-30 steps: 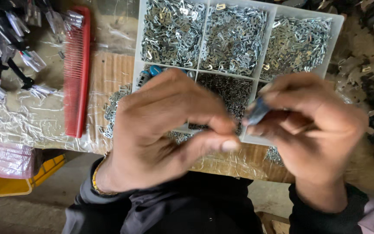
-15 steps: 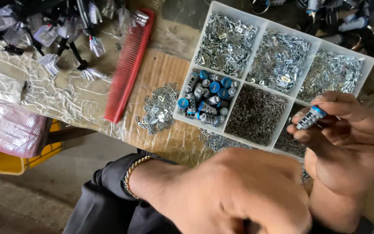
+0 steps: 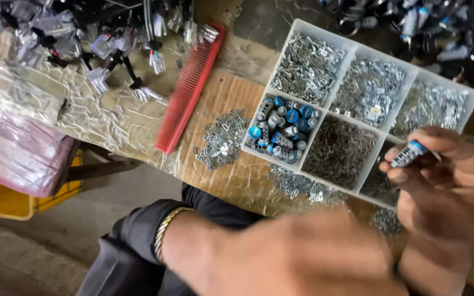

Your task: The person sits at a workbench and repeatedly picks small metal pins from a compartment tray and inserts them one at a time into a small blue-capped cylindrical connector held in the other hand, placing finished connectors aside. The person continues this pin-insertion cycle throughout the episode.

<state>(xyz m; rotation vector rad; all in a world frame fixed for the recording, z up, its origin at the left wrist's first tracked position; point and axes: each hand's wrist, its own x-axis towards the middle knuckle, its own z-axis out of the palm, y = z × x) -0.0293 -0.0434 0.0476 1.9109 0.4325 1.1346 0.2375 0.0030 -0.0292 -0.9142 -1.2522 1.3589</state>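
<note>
A small blue-topped cylinder (image 3: 408, 154) is being pinched in the right hand (image 3: 450, 183), just over the near right corner of a white divided tray (image 3: 342, 43).

The right hand's thumb and fingers are pressing together on the cylinder, holding it tilted above the tray's dark compartment. The left hand (image 3: 308, 257) is hanging blurred low in the foreground, apart from the tray, and its fingers are too smeared to tell whether they are spread or closed; a gold bracelet (image 3: 165, 227) is sitting on its wrist. More blue cylinders (image 3: 283, 129) are lying in the tray's near left compartment, and metal clips are filling the others. A loose clip pile (image 3: 221, 142) is lying beside the tray, with a red comb (image 3: 190, 87) just beyond it.
</note>
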